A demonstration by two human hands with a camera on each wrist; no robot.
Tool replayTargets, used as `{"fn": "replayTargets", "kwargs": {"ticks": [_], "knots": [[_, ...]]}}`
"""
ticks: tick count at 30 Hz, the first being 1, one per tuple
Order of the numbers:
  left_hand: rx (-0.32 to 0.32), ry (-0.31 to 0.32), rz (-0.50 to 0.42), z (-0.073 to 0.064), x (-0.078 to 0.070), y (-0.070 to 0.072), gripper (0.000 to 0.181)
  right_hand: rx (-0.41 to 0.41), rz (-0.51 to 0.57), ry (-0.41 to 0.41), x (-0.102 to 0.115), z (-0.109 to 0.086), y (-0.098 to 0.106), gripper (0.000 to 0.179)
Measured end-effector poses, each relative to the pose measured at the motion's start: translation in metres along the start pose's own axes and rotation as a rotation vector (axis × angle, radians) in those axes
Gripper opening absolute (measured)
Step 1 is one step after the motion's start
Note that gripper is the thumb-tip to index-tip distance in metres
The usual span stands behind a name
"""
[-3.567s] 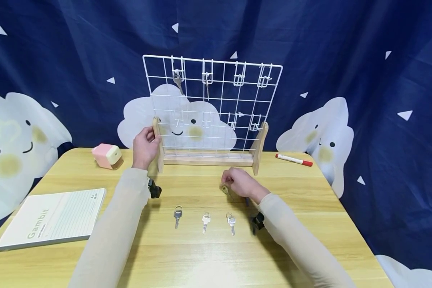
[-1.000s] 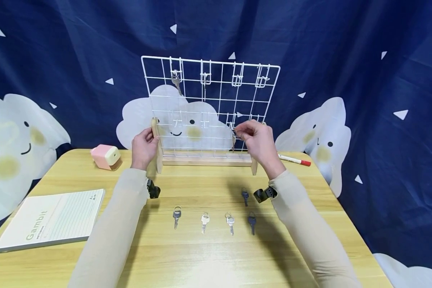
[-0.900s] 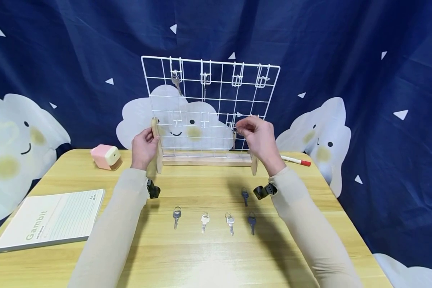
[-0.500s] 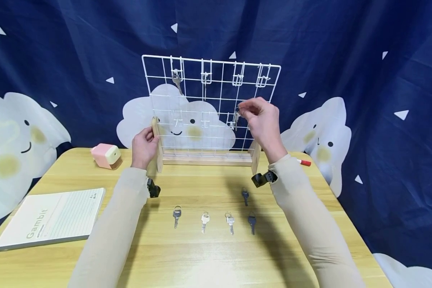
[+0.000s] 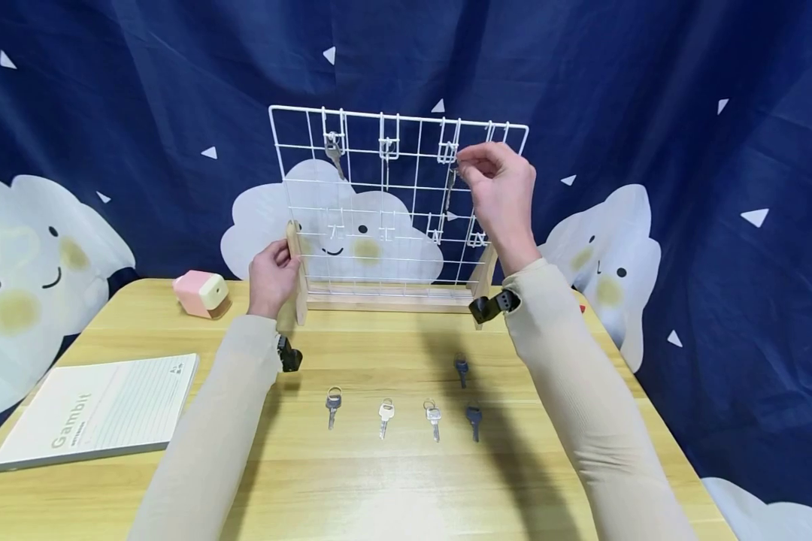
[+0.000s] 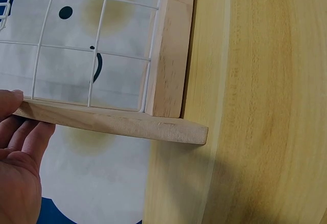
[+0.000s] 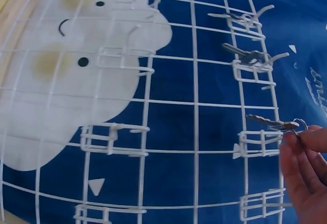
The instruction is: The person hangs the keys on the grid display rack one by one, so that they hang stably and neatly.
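My left hand (image 5: 271, 279) grips the wooden side post (image 6: 112, 120) of a rack with a white wire grid (image 5: 399, 117); in the left wrist view its thumb and fingers lie on opposite sides of the post. High at the grid, my right hand (image 5: 502, 188) pinches a key (image 7: 273, 124) by its ring. That key sits close by the third hook (image 7: 258, 144) of the upper row. The first key (image 5: 334, 152) and second key (image 5: 387, 169) hang from the two upper hooks to the left. The lower hooks (image 5: 435, 237) bear no keys.
On the wooden table (image 5: 352, 481) lie several keys, among them a silver key (image 5: 386, 415) and a dark key (image 5: 474, 421). A notebook (image 5: 108, 409) and a pink sharpener (image 5: 199, 293) are on the left. The right sleeve mostly hides a red-capped marker (image 5: 583, 309).
My right hand picked up a key from the table, brought it to the grid's lower third hook, then raised it to the upper third hook. The left hand stays on the post.
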State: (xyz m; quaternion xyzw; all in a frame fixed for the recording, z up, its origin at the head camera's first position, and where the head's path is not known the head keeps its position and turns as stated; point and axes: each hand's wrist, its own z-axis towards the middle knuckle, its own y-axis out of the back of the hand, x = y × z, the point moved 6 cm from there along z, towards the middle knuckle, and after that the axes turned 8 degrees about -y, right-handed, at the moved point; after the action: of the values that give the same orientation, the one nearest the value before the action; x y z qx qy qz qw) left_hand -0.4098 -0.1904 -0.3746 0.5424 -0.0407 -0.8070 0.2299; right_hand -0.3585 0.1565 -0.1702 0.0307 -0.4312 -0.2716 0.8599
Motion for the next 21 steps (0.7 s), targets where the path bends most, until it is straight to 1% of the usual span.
{"fn": "replayTargets", "kwargs": {"ticks": [3,6,11,15,19,21], "knots": [[0.001,0.003,0.009,0.0,0.001,0.0,0.042,-0.03,0.004,-0.006,0.004,0.006,0.001,0.01],[0.0,0.006,0.009,0.001,0.001,0.0,0.042,-0.057,-0.015,-0.01,0.007,0.011,0.002,0.01],[-0.004,-0.005,0.006,0.001,-0.001,0.0,0.04,-0.075,-0.045,-0.038,0.006,0.017,0.0,0.011],[-0.001,-0.011,0.011,0.001,-0.002,0.0,0.04,-0.062,-0.071,-0.075,0.002,0.018,-0.002,0.011],[-0.003,-0.012,0.016,0.0,-0.003,0.001,0.039,-0.027,-0.081,-0.115,-0.003,0.017,-0.004,0.012],[0.001,-0.002,0.015,0.0,-0.001,0.001,0.039,-0.007,-0.074,-0.125,-0.006,0.015,-0.005,0.012]]}}
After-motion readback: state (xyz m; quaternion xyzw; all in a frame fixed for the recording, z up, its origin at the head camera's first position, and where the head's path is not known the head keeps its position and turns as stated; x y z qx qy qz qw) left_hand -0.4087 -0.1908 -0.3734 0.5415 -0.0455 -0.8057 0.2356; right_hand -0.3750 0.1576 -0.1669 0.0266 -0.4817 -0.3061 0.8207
